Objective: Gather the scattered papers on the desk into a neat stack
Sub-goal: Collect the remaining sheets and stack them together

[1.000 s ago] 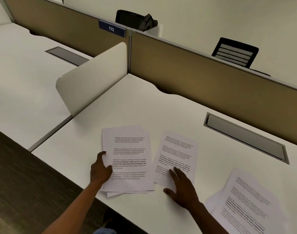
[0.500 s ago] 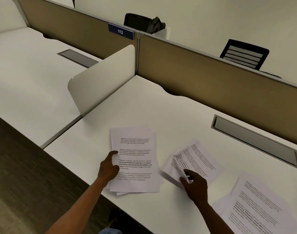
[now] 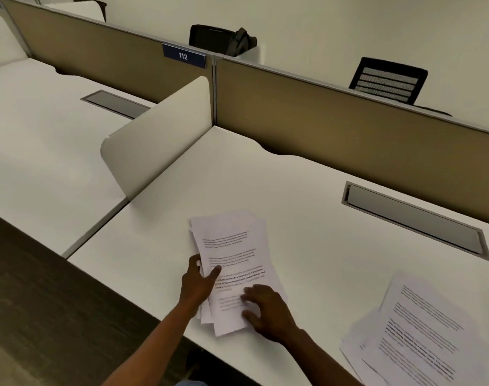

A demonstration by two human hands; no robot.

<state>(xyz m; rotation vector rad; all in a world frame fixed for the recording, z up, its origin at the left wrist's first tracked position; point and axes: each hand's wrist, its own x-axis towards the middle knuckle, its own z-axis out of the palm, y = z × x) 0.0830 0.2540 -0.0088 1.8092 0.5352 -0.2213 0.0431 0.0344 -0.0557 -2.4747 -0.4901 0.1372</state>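
Observation:
A loose stack of printed sheets (image 3: 232,252) lies near the front edge of the white desk (image 3: 307,196), its edges fanned and uneven. My left hand (image 3: 197,282) grips the stack's left edge, thumb on top of the upper sheet. My right hand (image 3: 265,310) rests flat on the stack's lower right part, fingers spread on the top sheet. A second untidy group of printed papers (image 3: 416,335) lies apart at the lower right of the desk.
A white curved side divider (image 3: 157,135) stands left of the desk. A tan partition (image 3: 349,129) with a "112" sign (image 3: 183,55) runs along the back. A grey cable tray lid (image 3: 416,218) is set into the desk. A black chair (image 3: 388,79) stands beyond.
My right hand has slid the separate sheet leftward onto the stack and now rests on it. My left hand stayed at the stack's left edge.

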